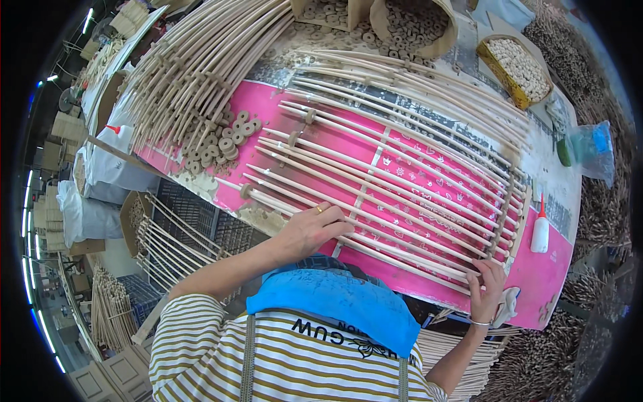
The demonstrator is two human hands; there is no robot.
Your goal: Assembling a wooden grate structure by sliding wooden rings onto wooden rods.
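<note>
The right hand (487,285) is half curled at the right ends of the nearest rods (412,254); whether it pinches one I cannot tell. The left hand (315,231) lies over those rods farther left, fingers bent, its hold hidden. The rods rest side by side on the pink sheet (536,288); uneven pressure from the two hands could roll them out of line. Beyond the right hand, a careless elbow or wrist could bump the bottle (539,232). Farther off, a swinging rod tip could scatter the loose rings (228,144).
</note>
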